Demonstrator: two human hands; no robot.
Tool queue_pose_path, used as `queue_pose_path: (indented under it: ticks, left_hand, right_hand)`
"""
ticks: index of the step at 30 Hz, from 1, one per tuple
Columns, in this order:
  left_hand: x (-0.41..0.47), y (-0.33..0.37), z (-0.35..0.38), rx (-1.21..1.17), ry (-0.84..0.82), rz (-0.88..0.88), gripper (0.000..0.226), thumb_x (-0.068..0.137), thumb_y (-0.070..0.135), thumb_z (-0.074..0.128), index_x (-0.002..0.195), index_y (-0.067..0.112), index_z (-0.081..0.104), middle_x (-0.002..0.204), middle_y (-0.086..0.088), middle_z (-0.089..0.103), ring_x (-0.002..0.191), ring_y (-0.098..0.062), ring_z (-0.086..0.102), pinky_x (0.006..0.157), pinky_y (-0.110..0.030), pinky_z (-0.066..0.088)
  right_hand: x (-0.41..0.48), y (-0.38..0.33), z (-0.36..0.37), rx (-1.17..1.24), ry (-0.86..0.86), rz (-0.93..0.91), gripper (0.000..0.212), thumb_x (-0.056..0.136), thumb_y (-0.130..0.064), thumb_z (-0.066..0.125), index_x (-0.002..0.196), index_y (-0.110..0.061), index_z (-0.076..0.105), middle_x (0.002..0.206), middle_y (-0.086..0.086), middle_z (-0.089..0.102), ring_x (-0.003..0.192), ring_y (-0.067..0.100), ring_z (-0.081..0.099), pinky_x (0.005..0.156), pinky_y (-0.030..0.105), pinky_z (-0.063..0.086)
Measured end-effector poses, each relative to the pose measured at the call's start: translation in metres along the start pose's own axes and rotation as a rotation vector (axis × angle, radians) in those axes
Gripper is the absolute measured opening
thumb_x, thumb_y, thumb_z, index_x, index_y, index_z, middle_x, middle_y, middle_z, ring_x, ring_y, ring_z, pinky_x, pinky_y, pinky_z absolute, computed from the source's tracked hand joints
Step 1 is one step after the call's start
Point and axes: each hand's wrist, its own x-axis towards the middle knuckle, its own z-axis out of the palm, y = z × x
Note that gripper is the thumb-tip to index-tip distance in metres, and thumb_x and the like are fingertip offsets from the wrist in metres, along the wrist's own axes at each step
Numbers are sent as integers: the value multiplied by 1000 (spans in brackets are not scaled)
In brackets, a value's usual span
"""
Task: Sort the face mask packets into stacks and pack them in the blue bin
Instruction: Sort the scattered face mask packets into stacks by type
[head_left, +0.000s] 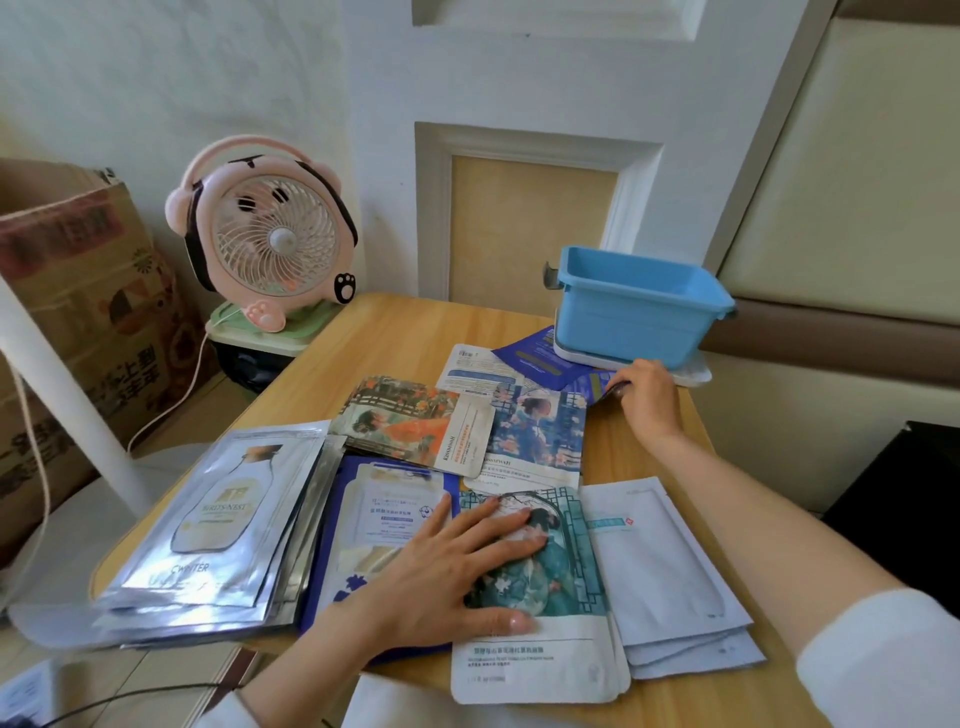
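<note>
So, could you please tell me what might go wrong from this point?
The right hand pinches a dark blue packet that seems tucked under the white base of the blue bin; pulling may drag the bin off the table. The silver packet stack overhangs the table's left edge and could slide off.

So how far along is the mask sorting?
Done: shiny silver packet stack and plain white packet stack look gathered. In hand: left hand presses the teal illustrated packet; right hand pinches a dark blue packet by the blue plastic bin. Remaining: the orange illustrated packet and others lie loose; no packets show in the bin.
</note>
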Motion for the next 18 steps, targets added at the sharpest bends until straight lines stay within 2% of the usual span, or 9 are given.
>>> queue_pose_path:
  ticks: [4, 7, 9, 11, 13, 14, 16, 18]
  left_hand:
    - [2, -2, 2, -2, 0, 1, 71, 84, 72, 35, 143, 53, 1, 154, 27, -4, 141, 1, -18, 116, -45, -15]
    - [2, -3, 2, -4, 1, 2, 70, 83, 73, 35, 142, 53, 1, 154, 27, -4, 141, 1, -17, 116, -43, -15]
    - [2, -2, 3, -5, 2, -5, 70, 83, 73, 34, 142, 54, 1, 154, 27, -4, 141, 1, -17, 115, -42, -16]
    - [3, -2, 1, -18, -8, -15, 70, 82, 73, 34, 142, 53, 3, 153, 27, -3, 141, 1, -16, 114, -39, -17]
    - [5, 0, -4, -71, -28, -27, 70, 80, 73, 34, 142, 52, 9, 153, 26, 1, 141, 2, -12, 114, -37, -16]
    - [6, 0, -7, -120, -31, -35, 71, 78, 73, 34, 142, 50, 15, 154, 25, 6, 142, 2, -6, 115, -37, -12]
    - [8, 3, -16, -270, 3, -82, 73, 77, 71, 37, 142, 40, 27, 152, 16, 24, 141, -3, 16, 118, -39, 7]
    - [8, 7, -24, -459, 77, -157, 74, 79, 64, 43, 143, 28, 32, 147, 8, 38, 133, -7, 36, 112, -34, 31]
  right_hand:
    - [7, 2, -35, 89, 209, 58, 15, 81, -1, 62, 78, -10, 73, 88, 10, 68, 90, 31, 55, 71, 31, 39]
    - [9, -4, -64, 119, 331, 135, 12, 84, -10, 60, 86, -11, 72, 95, 9, 71, 91, 29, 61, 68, 27, 38]
    - [13, -6, -83, 85, 440, 232, 15, 85, -17, 58, 93, -13, 71, 98, 12, 71, 93, 34, 62, 67, 30, 40]
    - [19, -6, -97, 171, 474, 322, 17, 85, -18, 58, 96, -12, 70, 96, 15, 70, 90, 34, 61, 72, 35, 43]
    - [25, -8, -102, 391, 418, 321, 9, 82, -13, 61, 87, -9, 69, 80, 10, 66, 75, 24, 59, 75, 38, 47]
    - [25, -13, -103, 545, 363, 323, 4, 81, -10, 63, 79, -11, 66, 72, 5, 62, 65, 16, 57, 70, 37, 49]
    - [17, -28, -102, 850, 196, 380, 17, 85, -7, 62, 72, -17, 58, 57, -5, 58, 42, 2, 49, 49, 24, 44]
    - [3, -44, -101, 1054, -58, 415, 17, 90, -8, 57, 76, -17, 53, 46, -9, 58, 30, 0, 38, 34, 14, 29]
